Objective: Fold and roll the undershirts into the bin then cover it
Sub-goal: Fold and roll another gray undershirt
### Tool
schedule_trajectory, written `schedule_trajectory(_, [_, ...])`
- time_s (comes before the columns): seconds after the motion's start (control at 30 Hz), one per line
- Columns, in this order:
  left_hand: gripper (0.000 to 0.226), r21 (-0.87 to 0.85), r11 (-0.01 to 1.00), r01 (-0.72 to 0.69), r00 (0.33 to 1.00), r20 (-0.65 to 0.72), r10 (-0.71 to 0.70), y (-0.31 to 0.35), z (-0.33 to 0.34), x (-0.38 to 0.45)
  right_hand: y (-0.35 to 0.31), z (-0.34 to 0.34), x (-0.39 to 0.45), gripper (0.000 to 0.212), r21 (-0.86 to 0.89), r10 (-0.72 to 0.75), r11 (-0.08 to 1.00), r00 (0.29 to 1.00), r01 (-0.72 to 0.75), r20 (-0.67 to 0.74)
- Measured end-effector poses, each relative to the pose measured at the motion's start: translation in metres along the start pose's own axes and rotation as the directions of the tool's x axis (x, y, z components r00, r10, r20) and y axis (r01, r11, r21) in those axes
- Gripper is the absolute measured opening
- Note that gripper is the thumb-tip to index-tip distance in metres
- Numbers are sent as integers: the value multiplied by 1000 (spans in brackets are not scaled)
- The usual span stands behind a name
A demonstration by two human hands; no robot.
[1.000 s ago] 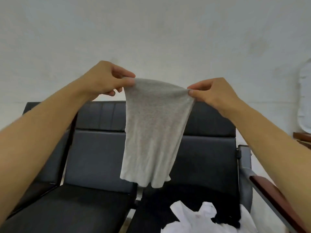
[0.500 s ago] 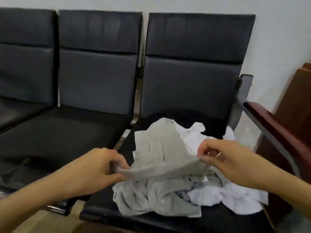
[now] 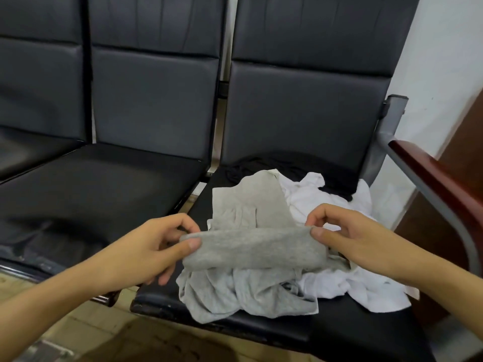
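I hold a grey undershirt (image 3: 254,248) partly rolled into a thick horizontal tube, its unrolled part lying flat beyond it on the pile. My left hand (image 3: 154,248) pinches the roll's left end and my right hand (image 3: 347,237) pinches its right end. Under the roll lies a crumpled grey undershirt (image 3: 243,293), beside a white undershirt (image 3: 347,286) and a black garment (image 3: 300,165) at the back. All rest on the rightmost black seat (image 3: 352,333). No bin or lid is in view.
A row of black padded chairs runs left, with the middle seat (image 3: 99,184) bare. A metal armrest with a dark red wooden top (image 3: 441,178) borders the right seat. White wall stands at the right, tiled floor (image 3: 86,333) below.
The grey undershirt came down from hanging stretched in the air onto the pile on the seat, and its near edge is now rolled up between both hands. The view tilted downward.
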State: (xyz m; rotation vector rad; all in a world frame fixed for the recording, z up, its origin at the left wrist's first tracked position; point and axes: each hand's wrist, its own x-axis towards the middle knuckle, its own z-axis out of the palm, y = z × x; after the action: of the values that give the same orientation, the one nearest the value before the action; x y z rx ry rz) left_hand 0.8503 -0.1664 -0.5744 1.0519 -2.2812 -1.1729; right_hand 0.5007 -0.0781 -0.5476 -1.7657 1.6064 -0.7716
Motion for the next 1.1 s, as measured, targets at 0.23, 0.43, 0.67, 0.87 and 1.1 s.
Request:
schedule_trajectory(0.23, [20,-206,951,231,972,1,-235,-24,16,18,20,7,25,24,195,284,942,959,-273,-26])
schedule_trajectory(0.43, [17,-191,965,183,982,-22,-190,-30,30,16,33,19,20,19,90,225,972,972,-219,-62])
schedule_trajectory(0.67, [28,-149,987,61,994,-82,-74,-28,27,-2,36,18,-1,44,-11,26,1000,998,-26,53])
schedule_trajectory(0.87, [48,28,1000,-15,999,30,14,-33,35,-10,56,30,-14,72,-388,-174,903,983,183,59])
schedule_trajectory(1.1, [36,136,991,-14,998,-57,22,-30,38,5,57,33,2,43,-333,-219,928,968,169,-118])
